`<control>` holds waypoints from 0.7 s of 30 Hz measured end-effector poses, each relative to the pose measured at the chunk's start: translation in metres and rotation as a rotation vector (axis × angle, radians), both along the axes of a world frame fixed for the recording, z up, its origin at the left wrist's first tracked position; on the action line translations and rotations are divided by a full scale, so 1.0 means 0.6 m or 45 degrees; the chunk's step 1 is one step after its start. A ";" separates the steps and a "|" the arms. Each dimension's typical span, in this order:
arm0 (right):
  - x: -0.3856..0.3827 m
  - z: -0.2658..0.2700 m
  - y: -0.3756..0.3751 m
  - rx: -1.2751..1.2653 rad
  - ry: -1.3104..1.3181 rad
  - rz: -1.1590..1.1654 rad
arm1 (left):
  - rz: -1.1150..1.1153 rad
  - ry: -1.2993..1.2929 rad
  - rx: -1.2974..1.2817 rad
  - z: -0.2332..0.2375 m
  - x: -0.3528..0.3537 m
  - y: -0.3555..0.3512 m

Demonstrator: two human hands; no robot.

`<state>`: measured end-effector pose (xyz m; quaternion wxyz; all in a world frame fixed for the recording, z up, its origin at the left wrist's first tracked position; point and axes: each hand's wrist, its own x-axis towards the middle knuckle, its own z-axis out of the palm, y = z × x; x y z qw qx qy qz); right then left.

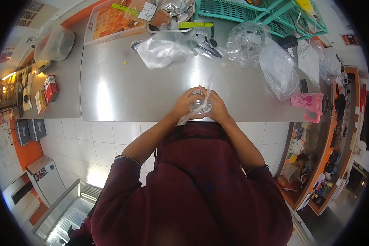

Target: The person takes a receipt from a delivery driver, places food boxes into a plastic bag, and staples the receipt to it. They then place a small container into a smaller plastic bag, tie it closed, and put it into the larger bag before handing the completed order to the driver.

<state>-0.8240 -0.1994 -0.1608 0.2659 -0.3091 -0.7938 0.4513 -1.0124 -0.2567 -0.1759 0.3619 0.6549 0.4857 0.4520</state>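
Observation:
Close to the front edge of the steel table, both my hands are wrapped round a clear plastic bag (pixel 203 107) with round, see-through, ridged pieces in it, like cups or lids; I cannot make out which. My left hand (pixel 183 105) grips its left side, fingers curled over the far end. From the right, my right hand (pixel 219 107) closes on it, and the fingertips of both hands nearly meet at the top. Loose ends of the bag stick up between the hands and hang down at the lower left.
Beyond my hands lie a crumpled white plastic bag (pixel 164 50), black utensils (pixel 208 47) and clear bags (pixel 278 67). A tub of orange food (pixel 110 24) and a green crate (pixel 225 11) stand at the back. A pink tumbler (pixel 308 103) is at right, small boxes (pixel 50 89) at left.

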 end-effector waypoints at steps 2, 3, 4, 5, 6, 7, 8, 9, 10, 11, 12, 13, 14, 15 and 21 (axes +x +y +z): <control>0.001 0.001 -0.004 0.056 -0.026 -0.004 | -0.009 0.014 0.020 -0.003 0.001 -0.002; 0.001 0.000 -0.004 0.077 -0.035 0.004 | -0.018 0.023 0.030 -0.004 -0.001 -0.001; 0.001 0.000 -0.005 0.096 -0.045 0.013 | -0.026 0.031 0.040 -0.005 -0.002 -0.001; 0.003 0.001 -0.006 0.040 -0.082 0.019 | -0.046 -0.015 -0.001 -0.007 -0.003 -0.001; 0.001 0.013 -0.006 -0.016 -0.119 0.026 | -0.064 -0.060 -0.042 -0.001 -0.006 0.001; -0.001 0.025 -0.002 -0.066 -0.154 0.035 | -0.080 -0.105 -0.078 0.005 -0.009 0.005; 0.000 0.040 0.001 -0.048 -0.194 0.036 | -0.018 -0.135 -0.039 0.013 -0.007 0.002; 0.003 0.058 0.006 -0.029 -0.235 0.036 | 0.043 -0.165 0.000 0.038 -0.004 -0.003; 0.005 0.071 0.010 -0.010 -0.276 0.034 | 0.102 -0.195 0.040 0.051 -0.003 -0.004; 0.007 0.079 0.013 0.001 -0.260 0.055 | 0.072 -0.055 0.046 0.045 -0.005 -0.005; 0.008 0.085 0.013 0.010 -0.243 0.076 | 0.041 0.086 0.048 0.037 -0.010 -0.010; 0.008 0.087 0.012 0.015 -0.227 0.098 | 0.010 0.226 0.048 0.029 -0.012 -0.016; 0.006 0.080 0.007 -0.058 -0.179 0.094 | 0.019 0.130 0.022 0.022 -0.006 -0.022; 0.000 0.066 0.004 -0.127 -0.129 0.087 | 0.026 0.035 0.003 0.019 0.003 -0.024; -0.009 0.006 -0.004 0.000 -0.097 0.034 | 0.140 -0.163 0.048 0.013 0.025 -0.019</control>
